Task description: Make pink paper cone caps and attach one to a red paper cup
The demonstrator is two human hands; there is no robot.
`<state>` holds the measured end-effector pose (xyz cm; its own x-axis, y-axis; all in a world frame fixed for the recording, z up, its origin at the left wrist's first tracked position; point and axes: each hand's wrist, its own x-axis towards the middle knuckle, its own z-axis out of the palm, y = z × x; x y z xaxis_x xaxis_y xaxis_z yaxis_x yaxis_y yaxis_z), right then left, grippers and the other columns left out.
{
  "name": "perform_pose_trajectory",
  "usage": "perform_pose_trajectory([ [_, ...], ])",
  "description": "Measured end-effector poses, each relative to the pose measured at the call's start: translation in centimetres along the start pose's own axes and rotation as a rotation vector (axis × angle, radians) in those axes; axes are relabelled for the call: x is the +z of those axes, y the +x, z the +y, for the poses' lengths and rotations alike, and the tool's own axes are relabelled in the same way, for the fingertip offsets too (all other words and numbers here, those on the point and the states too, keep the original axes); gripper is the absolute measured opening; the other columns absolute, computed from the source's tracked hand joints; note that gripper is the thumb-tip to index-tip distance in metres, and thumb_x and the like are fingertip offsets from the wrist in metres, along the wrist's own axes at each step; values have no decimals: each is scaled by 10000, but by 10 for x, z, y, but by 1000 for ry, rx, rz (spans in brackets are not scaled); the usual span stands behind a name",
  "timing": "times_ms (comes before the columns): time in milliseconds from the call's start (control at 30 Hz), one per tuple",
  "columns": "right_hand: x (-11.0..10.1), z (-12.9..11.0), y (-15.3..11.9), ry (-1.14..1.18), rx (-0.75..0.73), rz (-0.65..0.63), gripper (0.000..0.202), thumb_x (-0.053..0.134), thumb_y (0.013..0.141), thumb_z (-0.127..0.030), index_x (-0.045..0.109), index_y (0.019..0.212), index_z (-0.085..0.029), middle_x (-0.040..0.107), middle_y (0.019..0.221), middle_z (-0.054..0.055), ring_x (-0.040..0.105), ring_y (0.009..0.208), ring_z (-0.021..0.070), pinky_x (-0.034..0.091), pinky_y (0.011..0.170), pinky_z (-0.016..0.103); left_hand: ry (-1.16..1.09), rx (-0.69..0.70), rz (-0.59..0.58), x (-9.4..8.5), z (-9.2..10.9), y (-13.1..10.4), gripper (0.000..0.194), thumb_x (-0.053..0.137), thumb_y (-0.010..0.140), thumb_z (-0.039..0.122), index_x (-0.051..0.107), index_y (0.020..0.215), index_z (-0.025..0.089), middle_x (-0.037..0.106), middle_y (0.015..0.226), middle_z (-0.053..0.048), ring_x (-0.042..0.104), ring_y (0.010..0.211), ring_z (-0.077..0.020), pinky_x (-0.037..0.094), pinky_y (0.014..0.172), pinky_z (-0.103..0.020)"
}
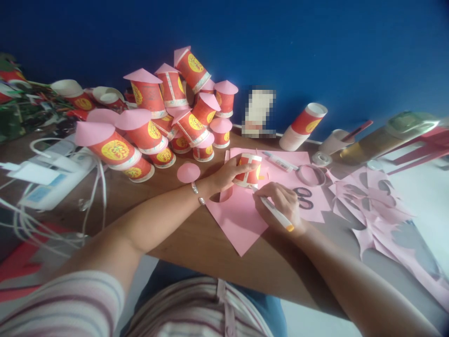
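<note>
My left hand is wrapped round a red and white paper cup, which lies tilted above pink paper. A white marker with an orange end is gripped in my right hand. Its tip is at the cup's lower rim; whether it touches is too small to tell. Close to my left wrist lies a pink paper cone. Black-handled scissors rest on the paper right of my right hand. Behind the cup is another white marker.
Red cups with pink cone tops are piled at the back left. A power strip with white cables sits at left. Stacked cups, tape rolls, a bottle and pink paper scraps are at right.
</note>
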<state>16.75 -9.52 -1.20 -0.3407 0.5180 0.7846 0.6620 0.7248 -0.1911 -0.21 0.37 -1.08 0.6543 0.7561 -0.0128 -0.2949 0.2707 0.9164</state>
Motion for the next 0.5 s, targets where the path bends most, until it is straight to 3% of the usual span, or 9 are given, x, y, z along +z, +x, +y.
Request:
perform_pose_trajectory([
  [500, 3, 3, -1, -28, 49, 24, 202, 644, 874, -52, 580, 882, -244, 647, 702, -30, 583, 579, 133, 468, 565, 268, -33, -14, -37, 0, 1, -1, 444, 874, 734, 465, 545, 818, 178, 573, 718, 48, 564, 667, -89, 459, 639, -219],
])
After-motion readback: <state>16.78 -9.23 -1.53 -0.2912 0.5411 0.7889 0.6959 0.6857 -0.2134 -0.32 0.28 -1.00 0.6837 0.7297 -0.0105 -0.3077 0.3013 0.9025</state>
